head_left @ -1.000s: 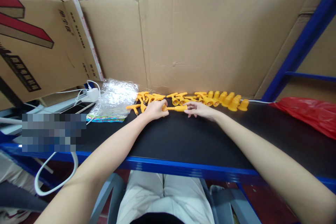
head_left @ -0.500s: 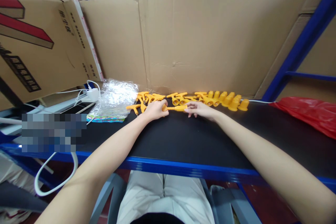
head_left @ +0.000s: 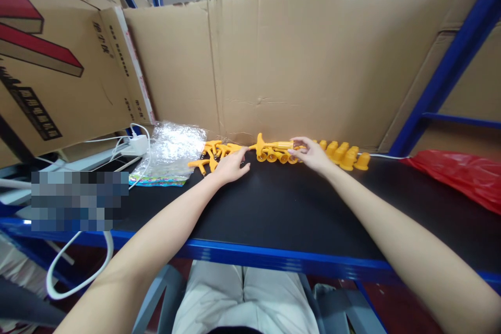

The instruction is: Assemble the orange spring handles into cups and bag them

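My right hand (head_left: pixel 313 156) is closed on a yellow T-handled piece (head_left: pixel 279 144), gripping its thicker round end. The crossbar of that piece points left, above a row of yellow parts with round, cup-like open ends (head_left: pixel 271 156). My left hand (head_left: pixel 233 166) is beside a group of yellow T-shaped handles (head_left: pixel 199 165), its thumb and index finger apart. Its other fingers are partly hidden, and a small dark spot shows by the thumb. Right of my right hand stand several yellow bell-shaped caps (head_left: pixel 347 159).
A clear plastic bag (head_left: pixel 174 148) lies left of the handles, near a white charger (head_left: pixel 138 144) with cables. A red plastic bag (head_left: pixel 456 172) is at the far right. Cardboard (head_left: pixel 297 62) walls the back of the black tabletop (head_left: pixel 282 209), which has a blue front edge.
My right hand has moved right and slightly back with the yellow T-handled piece. My left hand has let go of it and its fingers have spread.
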A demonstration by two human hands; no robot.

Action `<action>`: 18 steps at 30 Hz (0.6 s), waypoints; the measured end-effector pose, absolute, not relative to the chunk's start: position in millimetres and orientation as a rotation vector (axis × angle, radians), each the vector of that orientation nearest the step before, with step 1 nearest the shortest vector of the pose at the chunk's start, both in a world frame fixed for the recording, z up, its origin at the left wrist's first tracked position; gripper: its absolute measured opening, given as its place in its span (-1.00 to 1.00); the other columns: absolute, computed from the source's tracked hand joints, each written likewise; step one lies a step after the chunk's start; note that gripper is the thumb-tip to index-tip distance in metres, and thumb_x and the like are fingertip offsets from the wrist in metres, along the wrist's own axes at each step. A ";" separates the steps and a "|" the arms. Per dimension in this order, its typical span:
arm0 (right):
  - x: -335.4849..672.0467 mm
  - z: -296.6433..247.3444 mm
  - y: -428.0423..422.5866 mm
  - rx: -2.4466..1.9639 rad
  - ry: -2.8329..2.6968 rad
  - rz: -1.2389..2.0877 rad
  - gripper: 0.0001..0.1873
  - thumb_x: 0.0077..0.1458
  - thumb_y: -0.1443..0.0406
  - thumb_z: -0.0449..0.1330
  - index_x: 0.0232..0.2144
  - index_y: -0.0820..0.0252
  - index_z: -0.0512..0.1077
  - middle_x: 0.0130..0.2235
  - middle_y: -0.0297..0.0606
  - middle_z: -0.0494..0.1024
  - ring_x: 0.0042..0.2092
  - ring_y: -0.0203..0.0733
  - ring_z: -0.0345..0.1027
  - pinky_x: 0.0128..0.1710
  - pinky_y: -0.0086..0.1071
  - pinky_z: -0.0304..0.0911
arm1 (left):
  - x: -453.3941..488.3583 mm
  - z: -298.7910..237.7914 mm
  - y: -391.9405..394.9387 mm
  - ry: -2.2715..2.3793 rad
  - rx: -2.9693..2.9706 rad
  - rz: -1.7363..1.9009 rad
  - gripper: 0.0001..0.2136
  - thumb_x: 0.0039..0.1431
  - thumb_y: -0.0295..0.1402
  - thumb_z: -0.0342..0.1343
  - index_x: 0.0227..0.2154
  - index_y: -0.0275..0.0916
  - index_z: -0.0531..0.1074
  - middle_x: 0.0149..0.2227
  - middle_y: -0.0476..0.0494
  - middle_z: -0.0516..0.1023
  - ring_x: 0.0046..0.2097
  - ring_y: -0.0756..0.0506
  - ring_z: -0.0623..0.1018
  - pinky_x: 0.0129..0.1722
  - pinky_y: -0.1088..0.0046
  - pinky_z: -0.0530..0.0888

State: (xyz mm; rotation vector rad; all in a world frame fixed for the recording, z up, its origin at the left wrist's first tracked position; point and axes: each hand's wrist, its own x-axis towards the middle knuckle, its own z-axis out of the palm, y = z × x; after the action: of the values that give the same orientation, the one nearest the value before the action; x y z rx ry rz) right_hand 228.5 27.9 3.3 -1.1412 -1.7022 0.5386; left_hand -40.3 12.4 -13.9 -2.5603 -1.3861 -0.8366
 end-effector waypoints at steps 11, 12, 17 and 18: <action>276.5 -1.2 29.4 -1.445 -1.901 -0.697 -0.66 0.06 0.35 0.01 -0.07 0.16 0.26 -0.12 -0.12 0.37 -0.20 -0.07 0.31 -0.26 -0.27 0.20 | -42.1 -18.8 19.1 -1.366 -2.613 -0.815 -0.72 0.07 -0.30 -0.04 -0.14 -0.19 0.35 -0.34 -0.07 0.49 -0.33 -0.07 0.48 -0.32 0.40 0.40; 277.9 -3.5 30.6 -1.476 -1.913 -0.728 -0.66 0.05 0.36 0.01 -0.07 0.16 0.26 -0.12 -0.12 0.37 -0.20 -0.07 0.31 -0.27 -0.27 0.19 | -42.2 -19.0 19.2 -1.367 -2.617 -0.814 -0.73 0.07 -0.31 -0.04 -0.15 -0.19 0.36 -0.35 -0.07 0.49 -0.33 -0.07 0.48 -0.33 0.41 0.40; 279.7 -13.4 38.4 -1.560 -1.994 -0.843 -0.63 0.02 0.43 0.00 -0.08 0.15 0.27 -0.13 -0.11 0.38 -0.17 -0.03 0.28 -0.24 -0.25 0.16 | -42.1 -18.6 19.5 -1.377 -2.628 -0.805 -0.74 0.07 -0.30 -0.06 -0.17 -0.19 0.36 -0.37 -0.06 0.49 -0.35 -0.06 0.47 -0.36 0.43 0.38; 279.5 -14.9 39.7 -1.562 -2.013 -0.862 -0.62 0.01 0.44 0.00 -0.08 0.15 0.27 -0.13 -0.10 0.38 -0.16 -0.02 0.27 -0.24 -0.24 0.15 | -42.0 -18.3 19.5 -1.380 -2.630 -0.800 -0.74 0.07 -0.30 -0.06 -0.17 -0.19 0.36 -0.37 -0.06 0.49 -0.35 -0.06 0.47 -0.36 0.43 0.38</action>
State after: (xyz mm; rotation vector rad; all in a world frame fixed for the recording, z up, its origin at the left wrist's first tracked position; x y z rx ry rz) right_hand 279.5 39.7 -14.9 -1.5623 -2.0132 -0.8620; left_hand -42.0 19.5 -18.3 -2.6295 -1.3798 -0.7996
